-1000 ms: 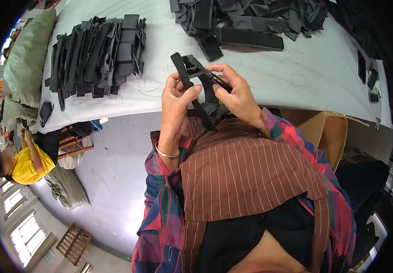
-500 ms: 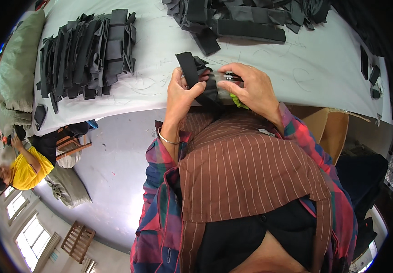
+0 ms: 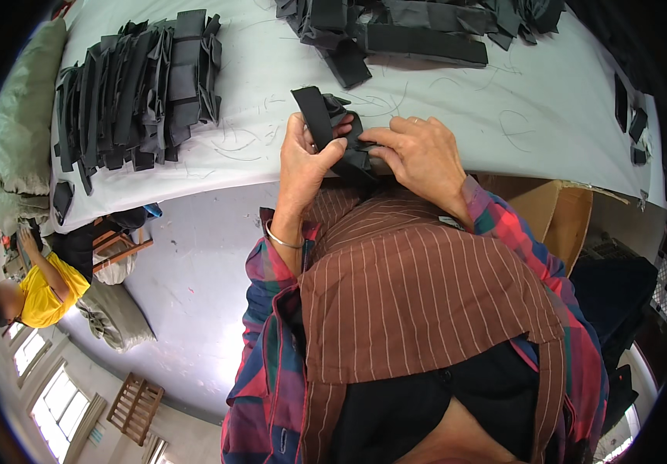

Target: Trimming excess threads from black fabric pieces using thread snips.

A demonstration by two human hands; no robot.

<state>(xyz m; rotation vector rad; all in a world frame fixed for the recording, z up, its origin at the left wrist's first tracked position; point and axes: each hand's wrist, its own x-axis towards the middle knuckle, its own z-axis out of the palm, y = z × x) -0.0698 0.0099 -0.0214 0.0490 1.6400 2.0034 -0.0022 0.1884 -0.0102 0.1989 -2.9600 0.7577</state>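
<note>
My left hand (image 3: 306, 158) is wrapped round a folded black fabric strip (image 3: 315, 116), held over the table's near edge. One flat band of it stands up beyond the thumb, and looser folds bunch between my two hands. My right hand (image 3: 422, 155) meets the strip from the right, thumb and forefinger pinching its edge. The other fingers curl inward, and their palm side is hidden.
On the white-covered table (image 3: 256, 85) a stack of black fabric pieces (image 3: 136, 93) lies at left. Another black fabric pile (image 3: 426, 42) lies at the far side. A cardboard box (image 3: 569, 216) is below the right edge. A person in yellow (image 3: 55, 290) is at far left.
My right hand has moved in to the left and now pinches the strip. The small metal-and-black tool and the green piece seen at it before no longer show. The left hand keeps its hold.
</note>
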